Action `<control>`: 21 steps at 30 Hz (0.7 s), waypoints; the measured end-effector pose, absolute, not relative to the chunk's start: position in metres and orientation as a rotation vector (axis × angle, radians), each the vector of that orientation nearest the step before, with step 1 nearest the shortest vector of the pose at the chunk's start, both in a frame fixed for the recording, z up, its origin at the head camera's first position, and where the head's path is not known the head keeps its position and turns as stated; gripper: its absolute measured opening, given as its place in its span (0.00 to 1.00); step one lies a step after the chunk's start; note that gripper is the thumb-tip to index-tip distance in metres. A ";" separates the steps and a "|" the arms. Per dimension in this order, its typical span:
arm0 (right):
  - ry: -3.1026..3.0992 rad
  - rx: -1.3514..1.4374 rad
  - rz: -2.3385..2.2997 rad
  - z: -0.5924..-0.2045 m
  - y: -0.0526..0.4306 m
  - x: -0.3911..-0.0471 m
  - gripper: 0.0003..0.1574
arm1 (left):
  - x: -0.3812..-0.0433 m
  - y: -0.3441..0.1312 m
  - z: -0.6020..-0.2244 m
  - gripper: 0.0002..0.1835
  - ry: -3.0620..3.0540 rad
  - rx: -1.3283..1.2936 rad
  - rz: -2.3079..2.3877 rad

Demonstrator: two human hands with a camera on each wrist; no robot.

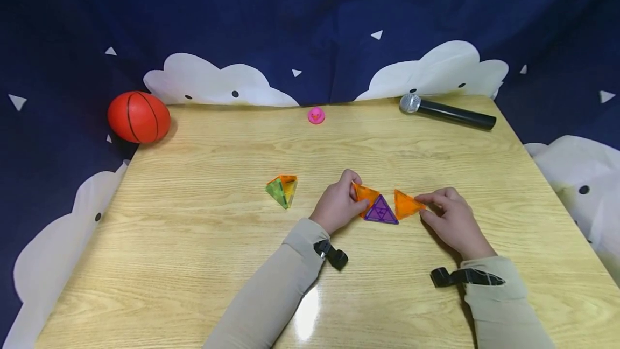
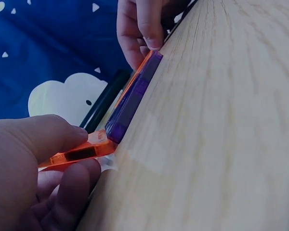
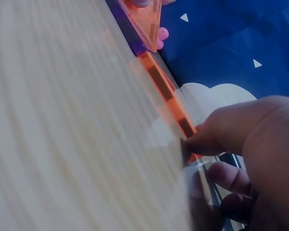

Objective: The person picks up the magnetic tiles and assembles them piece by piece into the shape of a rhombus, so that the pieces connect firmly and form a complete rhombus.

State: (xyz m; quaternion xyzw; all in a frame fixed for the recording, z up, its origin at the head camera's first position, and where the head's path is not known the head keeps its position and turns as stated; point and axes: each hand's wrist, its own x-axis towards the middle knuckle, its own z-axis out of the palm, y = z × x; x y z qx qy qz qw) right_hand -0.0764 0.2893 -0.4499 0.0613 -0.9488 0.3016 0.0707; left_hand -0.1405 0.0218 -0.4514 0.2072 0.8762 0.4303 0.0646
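Observation:
My left hand [image 1: 339, 203] pinches an orange triangular tile [image 1: 366, 194] between thumb and fingers. That tile leans up at an angle in the left wrist view, its edge meeting a purple triangular tile [image 1: 381, 211] that lies on the table. My right hand [image 1: 452, 217] pinches the corner of another orange triangular tile [image 1: 407, 204], low over the table on the purple tile's right. In the head view a narrow gap shows between those two; whether they touch at the lower corner I cannot tell. Left of my hands stands a small pyramid [image 1: 282, 190] of green, orange and yellow tiles.
On the wooden table [image 1: 194, 263], a red ball [image 1: 139, 117] sits at the back left corner. A pink duck toy [image 1: 316, 116] is at the back middle, and a black microphone [image 1: 450, 113] lies at the back right. A dark blue curtain [image 1: 319, 20] hangs behind.

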 end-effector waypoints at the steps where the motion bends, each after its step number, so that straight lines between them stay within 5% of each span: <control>1: -2.848 0.187 0.908 -0.450 0.289 -0.076 0.12 | -0.141 0.022 -0.451 0.22 2.645 0.625 1.296; 21: -2.840 0.166 0.994 -0.450 0.281 -0.079 0.07 | -0.141 0.022 -0.451 0.22 2.657 0.661 1.313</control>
